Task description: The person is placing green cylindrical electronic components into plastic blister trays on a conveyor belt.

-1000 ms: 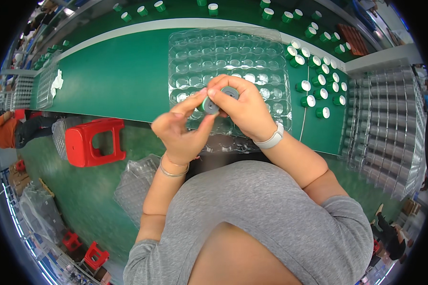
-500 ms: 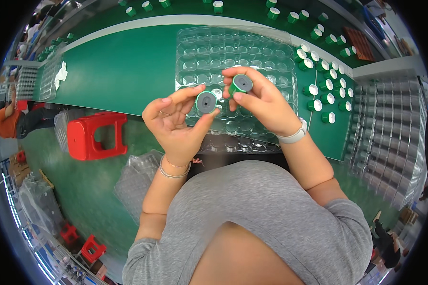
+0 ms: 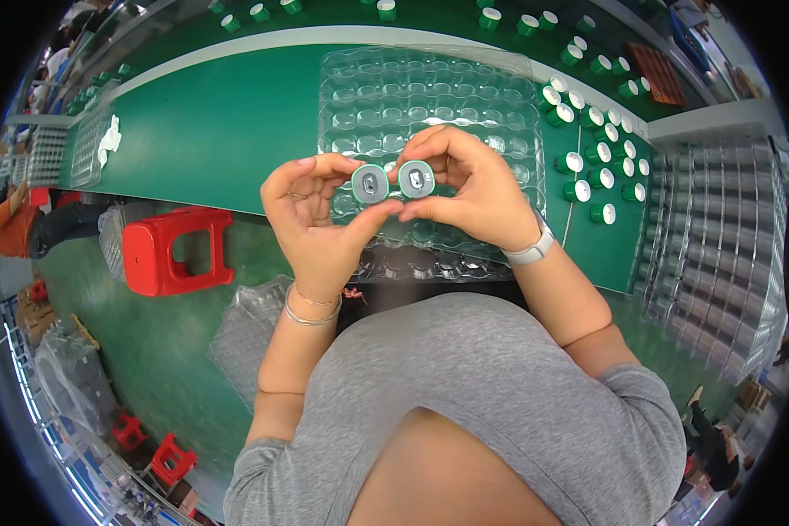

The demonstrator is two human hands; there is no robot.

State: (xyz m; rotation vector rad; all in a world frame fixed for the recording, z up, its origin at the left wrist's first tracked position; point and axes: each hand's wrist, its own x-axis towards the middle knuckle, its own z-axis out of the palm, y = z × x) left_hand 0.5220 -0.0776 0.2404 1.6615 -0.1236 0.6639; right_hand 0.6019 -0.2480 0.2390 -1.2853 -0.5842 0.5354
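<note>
My left hand point(image 3: 314, 215) pinches a short green cylindrical part point(image 3: 370, 185) between thumb and fingers, its grey end face turned up toward me. In my right hand point(image 3: 480, 195) is a matching green part point(image 3: 416, 180), gripped the same way, with a dark mark in the middle of its grey end. The two parts are held side by side, close together; whether they touch I cannot tell. Both hands are above a clear plastic tray point(image 3: 359, 114) with rows of round pockets, lying on the green table.
Several green parts with white tops point(image 3: 601, 178) stand on the table at the right, and others point(image 3: 491, 17) on a surface at the back. Stacked clear trays point(image 3: 710, 254) rise at far right. A red stool point(image 3: 153, 250) is on the floor at left. A white cloth point(image 3: 110, 140) lies at the table's left end.
My right hand has moved left and slightly down with its part, bringing it beside the left one. Both parts now show their end faces more directly toward me.
</note>
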